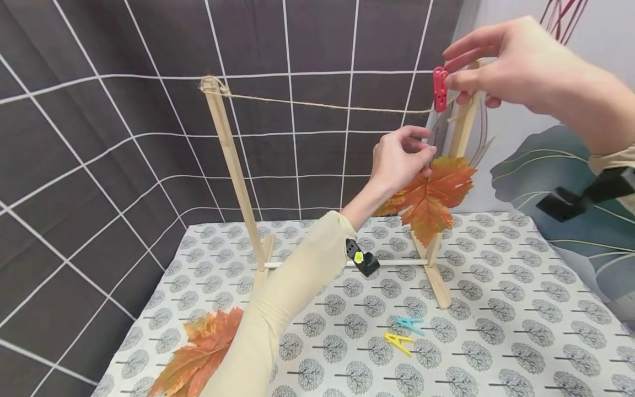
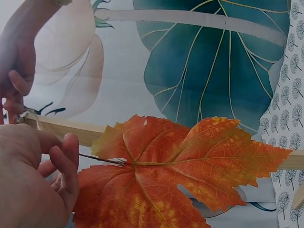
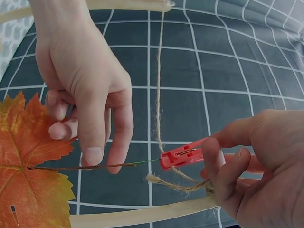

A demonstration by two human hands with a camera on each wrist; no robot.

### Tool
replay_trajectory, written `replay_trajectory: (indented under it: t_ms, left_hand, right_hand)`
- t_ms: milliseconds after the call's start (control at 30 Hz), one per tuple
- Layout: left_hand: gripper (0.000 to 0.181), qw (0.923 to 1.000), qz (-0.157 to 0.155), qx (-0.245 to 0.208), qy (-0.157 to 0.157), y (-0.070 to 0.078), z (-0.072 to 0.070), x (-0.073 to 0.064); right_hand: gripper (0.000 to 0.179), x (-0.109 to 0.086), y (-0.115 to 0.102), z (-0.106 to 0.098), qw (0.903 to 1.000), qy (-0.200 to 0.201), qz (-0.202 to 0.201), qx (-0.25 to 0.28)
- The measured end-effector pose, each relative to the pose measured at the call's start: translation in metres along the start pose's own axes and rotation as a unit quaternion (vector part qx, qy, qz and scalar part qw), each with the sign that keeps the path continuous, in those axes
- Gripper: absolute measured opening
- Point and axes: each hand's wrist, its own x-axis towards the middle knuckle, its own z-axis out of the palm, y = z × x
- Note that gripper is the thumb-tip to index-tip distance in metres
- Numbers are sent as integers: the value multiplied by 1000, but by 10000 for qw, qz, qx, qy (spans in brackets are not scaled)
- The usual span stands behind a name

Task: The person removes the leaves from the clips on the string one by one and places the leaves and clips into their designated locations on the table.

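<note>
High on the right in the head view, my right hand point(image 1: 521, 69) pinches a red clothespin point(image 1: 440, 89) on the twine point(image 1: 322, 105), close to the right post. In the right wrist view, the clothespin's tip point(image 3: 168, 160) meets the twine and the thin green end of a leaf stem point(image 3: 61, 167). Just below it, my left hand point(image 1: 401, 157) has thumb and forefinger on either side of this stem. The orange artificial maple leaf point(image 1: 430, 193) hangs beneath the left hand, its blade broad to the left wrist camera point(image 2: 190, 164).
A wooden frame has a left post point(image 1: 233, 160), a right post point(image 1: 463, 129) and a white bottom rod point(image 1: 397, 262). On the tree-print cloth point(image 1: 496, 342) lie a blue clothespin point(image 1: 410, 324), a yellow clothespin point(image 1: 398, 343) and a second maple leaf point(image 1: 200, 353). A grid-patterned dark curtain point(image 1: 163, 44) hangs behind.
</note>
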Motion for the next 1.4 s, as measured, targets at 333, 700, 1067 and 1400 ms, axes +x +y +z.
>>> replay_trajectory:
  t_ms: [333,700,1067,1400]
  left_hand:
    - [22,9996,-27,262,50,-2,3,2]
    - [14,9979,95,623,154,-4,5,2]
    - [9,9972,273,661,221,-5,4,1]
    - [9,9972,331,628,233,-4,3,1]
  right_hand:
    - [56,6,-2,3,9989,-138,-39,-457]
    - [53,4,-8,7,9979,-160,-146,-606]
    - [48,5,-11,9,9977,-200,-203,-616]
    - [45,1,-15,10,9969,-188,-207,-740]
